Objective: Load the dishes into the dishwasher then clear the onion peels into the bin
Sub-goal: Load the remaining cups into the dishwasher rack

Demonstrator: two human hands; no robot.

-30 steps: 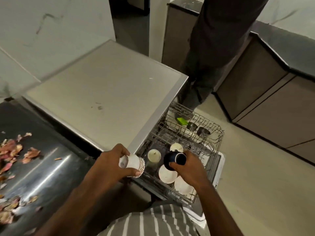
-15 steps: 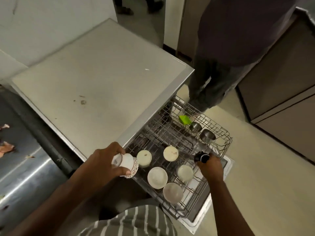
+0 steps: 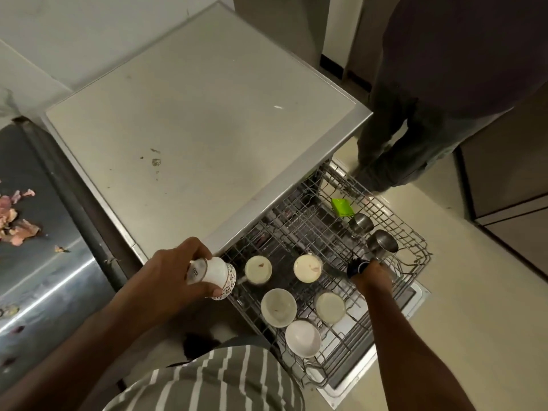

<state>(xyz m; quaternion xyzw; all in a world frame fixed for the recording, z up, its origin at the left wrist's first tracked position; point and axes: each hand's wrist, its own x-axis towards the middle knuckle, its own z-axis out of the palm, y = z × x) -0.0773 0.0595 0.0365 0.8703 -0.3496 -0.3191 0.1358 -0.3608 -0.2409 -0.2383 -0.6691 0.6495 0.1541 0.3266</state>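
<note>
Far left of the frame, the onion peels (image 3: 13, 219) lie scattered on the steel counter (image 3: 44, 280), untouched, so the bin step is not yet begun. Moving in, the grey dishwasher top (image 3: 192, 114) fills the centre, and just below it the left hand (image 3: 175, 280) is wrapped around a white patterned cup (image 3: 215, 275), held tilted at the near left edge of the rack (image 3: 415, 262), over the rim but not set down. Inside the rack, five pale bowls sit in a loose cluster at lower centre: two in the back row (image 3: 258, 269) and three nearer the person (image 3: 302, 338). Over to the right, the right hand (image 3: 375, 278) is curled on a dark blue cup (image 3: 355, 268), low among the wires beside two steel cups (image 3: 382, 246); whether it rests on the rack I cannot tell. A green clip (image 3: 342, 207) sits farther back, and a bystander's legs (image 3: 394, 155) stand at upper right. This looks like mid-loading: both hands carry cups. Next, I judge, the blue cup wants seating mouth-down between tines and a release, then the white cup needs a free slot left of the bowls.
</note>
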